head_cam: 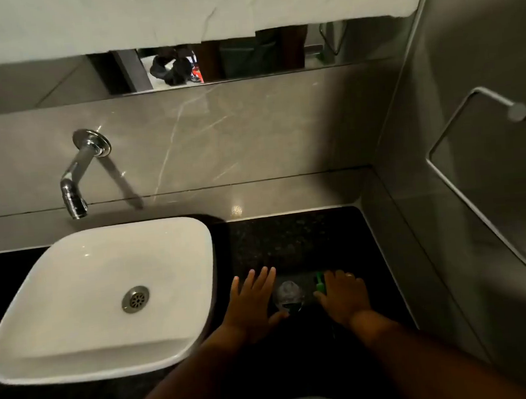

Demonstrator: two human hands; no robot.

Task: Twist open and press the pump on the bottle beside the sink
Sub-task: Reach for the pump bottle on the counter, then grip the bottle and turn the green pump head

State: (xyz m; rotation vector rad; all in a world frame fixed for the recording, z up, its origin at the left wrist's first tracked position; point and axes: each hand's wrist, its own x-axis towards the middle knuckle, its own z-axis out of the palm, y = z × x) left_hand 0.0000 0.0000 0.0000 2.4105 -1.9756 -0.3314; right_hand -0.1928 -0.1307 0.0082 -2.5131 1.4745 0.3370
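Note:
A small clear bottle (289,294), seen from above, stands on the black counter (293,241) just right of the white sink (105,293). My left hand (253,297) lies flat to the bottle's left with its fingers spread, the thumb touching the bottle's near side. My right hand (345,296) is on the bottle's right, fingers curled over a green pump part (319,281) that sticks out past the fingertips. The dim light hides how the green part joins the bottle.
A chrome wall tap (73,186) juts over the sink's back edge. A grey side wall with a metal rail (477,214) closes in the counter on the right. A mirror strip (213,61) runs above the backsplash.

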